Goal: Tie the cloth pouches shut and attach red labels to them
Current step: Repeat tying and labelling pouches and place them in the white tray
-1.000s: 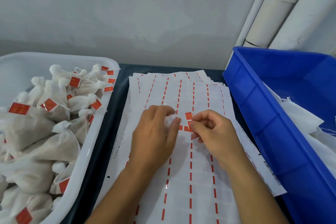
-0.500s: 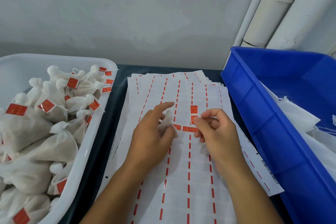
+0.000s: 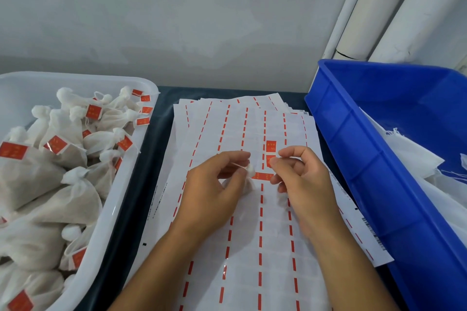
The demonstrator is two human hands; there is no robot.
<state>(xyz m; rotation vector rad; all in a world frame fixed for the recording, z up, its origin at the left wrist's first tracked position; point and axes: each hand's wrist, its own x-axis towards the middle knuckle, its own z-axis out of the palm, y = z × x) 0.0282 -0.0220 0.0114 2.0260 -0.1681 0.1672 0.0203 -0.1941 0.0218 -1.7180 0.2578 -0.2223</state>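
Observation:
My left hand holds a small white cloth pouch by its gathered neck, with a thin string across the fingertips. My right hand pinches thumb and forefinger on a red label just right of the pouch. A second red label lies crosswise between the two hands, beside the pouch top. A third red label sits on the label sheets under both hands. Most of the pouch body is hidden behind my left hand.
A white tub on the left holds several tied pouches with red labels. A blue crate on the right holds loose white cloth. White pipes run up the wall at the back right. The sheets lie on a dark tabletop.
My left hand has turned and lifted, so the pouch top and string now show at its fingertips. My right hand stays pinched at the labels. The view has shifted slightly.

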